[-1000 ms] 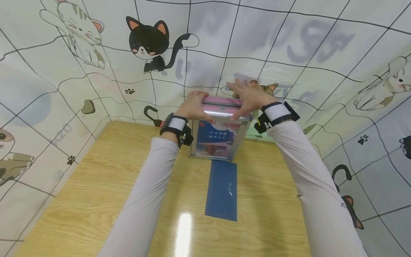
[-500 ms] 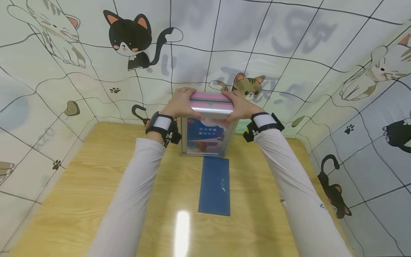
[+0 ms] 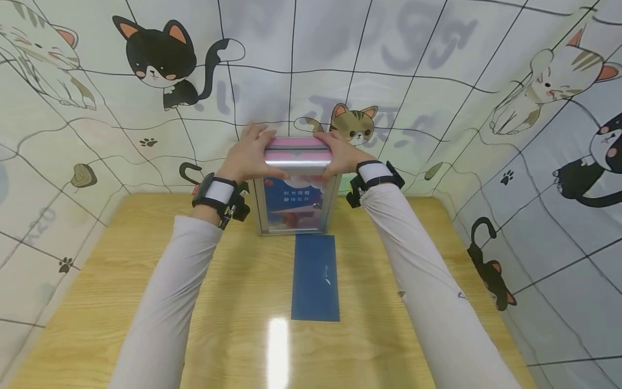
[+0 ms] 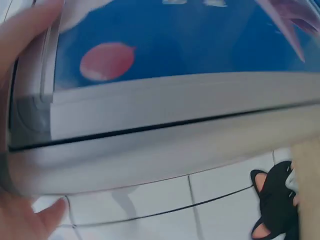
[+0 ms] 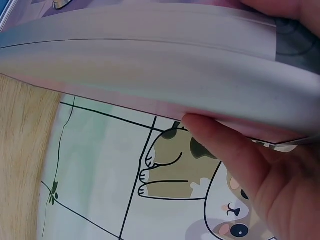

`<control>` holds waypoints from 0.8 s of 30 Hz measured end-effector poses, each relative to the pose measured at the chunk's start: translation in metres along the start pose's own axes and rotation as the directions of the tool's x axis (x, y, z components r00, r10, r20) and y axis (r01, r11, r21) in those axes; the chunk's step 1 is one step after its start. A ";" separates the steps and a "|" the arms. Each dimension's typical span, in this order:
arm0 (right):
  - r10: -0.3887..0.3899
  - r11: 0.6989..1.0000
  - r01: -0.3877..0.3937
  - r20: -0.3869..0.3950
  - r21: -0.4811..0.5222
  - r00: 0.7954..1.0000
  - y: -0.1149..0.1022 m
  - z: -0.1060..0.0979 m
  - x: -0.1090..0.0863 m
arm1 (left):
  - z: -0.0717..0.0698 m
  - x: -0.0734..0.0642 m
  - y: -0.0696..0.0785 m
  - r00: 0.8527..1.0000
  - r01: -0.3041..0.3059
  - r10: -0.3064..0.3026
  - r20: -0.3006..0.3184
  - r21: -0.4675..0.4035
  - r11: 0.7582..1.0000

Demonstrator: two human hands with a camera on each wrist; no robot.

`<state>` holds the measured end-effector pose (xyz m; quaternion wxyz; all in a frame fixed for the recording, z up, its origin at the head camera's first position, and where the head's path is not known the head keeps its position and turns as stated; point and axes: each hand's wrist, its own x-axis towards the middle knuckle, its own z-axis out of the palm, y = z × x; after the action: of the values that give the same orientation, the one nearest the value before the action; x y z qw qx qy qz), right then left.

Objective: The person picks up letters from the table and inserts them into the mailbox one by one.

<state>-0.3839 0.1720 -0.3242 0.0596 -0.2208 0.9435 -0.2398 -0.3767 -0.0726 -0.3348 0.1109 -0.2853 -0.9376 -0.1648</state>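
Note:
A silver-framed mailbox point(image 3: 293, 208) with a pink-topped lid stands upright on the table, against the patterned backdrop. Its front panel is blue and pink, with white characters and a small round lock. My left hand point(image 3: 247, 156) grips the lid's left end, thumb in front and fingers behind. The right hand point(image 3: 340, 155) grips the other end the same way. In the left wrist view the mailbox's side frame point(image 4: 175, 100) fills the upper half. The right wrist view shows a finger point(image 5: 225, 145) reaching behind its edge. A dark blue envelope point(image 3: 315, 278) lies flat just before the mailbox.
A wooden table point(image 3: 233, 324) carries everything. White cloth printed with cats and a black grid, the backdrop point(image 3: 272, 86), rises behind and on both sides. Black camera straps sit on the wrists, one by the left sleeve point(image 3: 167, 286), one by the right sleeve point(image 3: 413, 259).
My right hand's spread fingers have come down and wrapped around the mailbox's right end. The left hand keeps its grip. The head view has shifted, so everything appears further left.

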 end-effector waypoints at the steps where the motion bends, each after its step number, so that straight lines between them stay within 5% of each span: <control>1: 0.002 1.000 -0.002 0.004 0.000 1.000 0.000 0.000 0.001 | 0.001 -0.003 0.003 0.998 -0.052 0.054 -0.043 0.034 0.998; 3: 0.004 1.000 -0.004 0.003 -0.005 1.000 0.000 0.001 0.001 | 0.006 -0.012 0.014 0.974 -0.178 0.190 -0.127 0.099 0.979; 5: 0.004 1.000 -0.004 0.003 -0.007 1.000 0.000 0.001 0.001 | 0.015 -0.022 0.029 0.924 -0.311 0.337 -0.184 0.157 0.937; 7: 0.006 1.000 -0.006 -0.001 -0.012 1.000 0.000 0.001 0.002 | 0.029 -0.033 0.044 0.874 -0.412 0.445 -0.198 0.187 0.892; 9: 0.011 1.000 -0.011 -0.006 -0.010 1.000 0.001 0.002 0.001 | 0.045 -0.044 0.058 0.849 -0.473 0.500 -0.169 0.176 0.863; 12: 0.008 1.000 -0.008 -0.021 0.000 1.000 0.000 0.002 0.000 | 0.067 -0.056 0.075 0.850 -0.507 0.519 -0.093 0.127 0.853; 15: -0.002 1.000 0.002 -0.028 0.014 1.000 -0.002 0.002 -0.001 | 0.088 -0.066 0.084 0.868 -0.495 0.496 0.004 0.088 0.865; 24: 0.007 1.000 -0.007 -0.025 0.018 1.000 -0.003 0.002 -0.002 | 0.141 -0.088 0.084 0.884 -0.441 0.428 0.191 0.031 0.897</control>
<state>-0.3804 0.1695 -0.3242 0.0504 -0.2138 0.9427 -0.2510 -0.2730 0.0018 -0.4703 0.0707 -0.4974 -0.8614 -0.0750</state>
